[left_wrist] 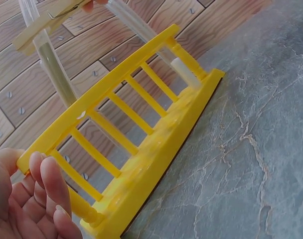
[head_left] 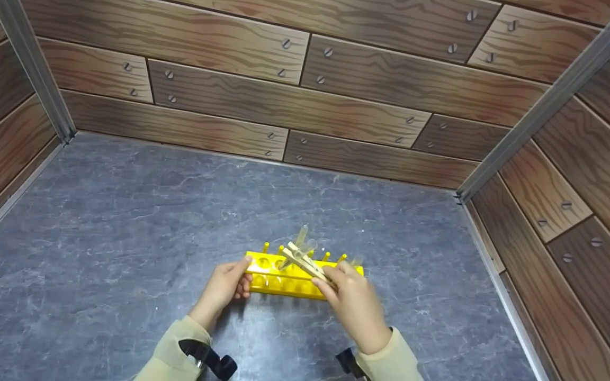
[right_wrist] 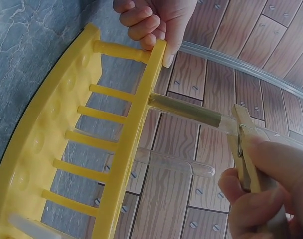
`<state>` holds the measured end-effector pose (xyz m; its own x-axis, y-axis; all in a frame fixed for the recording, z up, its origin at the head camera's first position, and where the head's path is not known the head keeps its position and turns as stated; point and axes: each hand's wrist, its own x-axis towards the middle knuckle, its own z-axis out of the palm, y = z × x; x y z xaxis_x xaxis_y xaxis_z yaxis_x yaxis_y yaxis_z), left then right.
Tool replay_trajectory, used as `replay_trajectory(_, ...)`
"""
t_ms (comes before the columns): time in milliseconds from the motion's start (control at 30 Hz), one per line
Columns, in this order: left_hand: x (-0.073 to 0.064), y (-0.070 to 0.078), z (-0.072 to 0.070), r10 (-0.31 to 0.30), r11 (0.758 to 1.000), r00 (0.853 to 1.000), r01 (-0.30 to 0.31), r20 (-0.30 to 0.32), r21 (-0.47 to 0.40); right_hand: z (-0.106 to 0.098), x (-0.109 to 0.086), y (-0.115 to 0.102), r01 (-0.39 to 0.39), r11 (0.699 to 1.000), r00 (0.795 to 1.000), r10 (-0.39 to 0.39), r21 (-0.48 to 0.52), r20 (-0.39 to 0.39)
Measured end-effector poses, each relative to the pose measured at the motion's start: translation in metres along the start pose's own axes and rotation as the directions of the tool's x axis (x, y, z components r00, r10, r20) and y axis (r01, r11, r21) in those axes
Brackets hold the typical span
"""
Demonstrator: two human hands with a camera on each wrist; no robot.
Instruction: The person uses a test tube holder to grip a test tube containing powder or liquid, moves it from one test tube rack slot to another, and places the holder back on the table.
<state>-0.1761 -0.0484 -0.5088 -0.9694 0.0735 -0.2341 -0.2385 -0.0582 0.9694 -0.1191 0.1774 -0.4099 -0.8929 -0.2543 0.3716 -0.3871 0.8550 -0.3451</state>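
A: Where do we look first?

B: At the left. Our left hand (head_left: 226, 286) pinches the end of the yellow test-tube rack (head_left: 284, 288), thumb above, fingers curled beneath. A firm, level hold there should stop it tipping.

A: And the test tube with greenish-yellow contents (right_wrist: 186, 110)?

B: It leans, its lower end at the rack's top bar (right_wrist: 131, 134), near our left hand. We can't tell how far it reaches into a hole. Whichever way it travels, we'd do best to bring it in line with the hole and go slowly, so nothing scrapes or spills.

A: Next along?

B: The wooden clothespin (head_left: 307, 263), its jaws about the tube's upper part; how hard it bites, we can't tell. A clear tube (right_wrist: 176, 162) sticks up close by, so we should steer around it.

A: Our right hand (head_left: 352, 296)?

B: It pinches the clothespin's legs. Squeezing too much could drop the tube, so we'd press lightly. Near the rack's right end stands another tube (left_wrist: 186, 74); let's mind our knuckles there.
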Motion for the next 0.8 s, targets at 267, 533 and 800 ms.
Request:
replay_trajectory(267,-0.0039,0.0052,0.0001,-0.002,1.0,1.0,0.002,0.006,0.0,0.0011,0.0023,0.0011,0.007,0.999,1.0,-0.006,-0.037,0.025)
replay_trajectory(533,-0.0013,0.0003,-0.0009,0.0,1.0,1.0,-0.001,0.004,0.026,0.0027,0.0056,0.0005,0.019,0.999,0.998,-0.016,-0.043,0.063)
replay_trajectory(800,-0.0023,0.0037,0.0009,0.015,1.0,1.0,-0.016,-0.014,-0.024,0.0056,0.0079,0.0008,0.022,0.999,0.997,-0.019,-0.049,0.072)
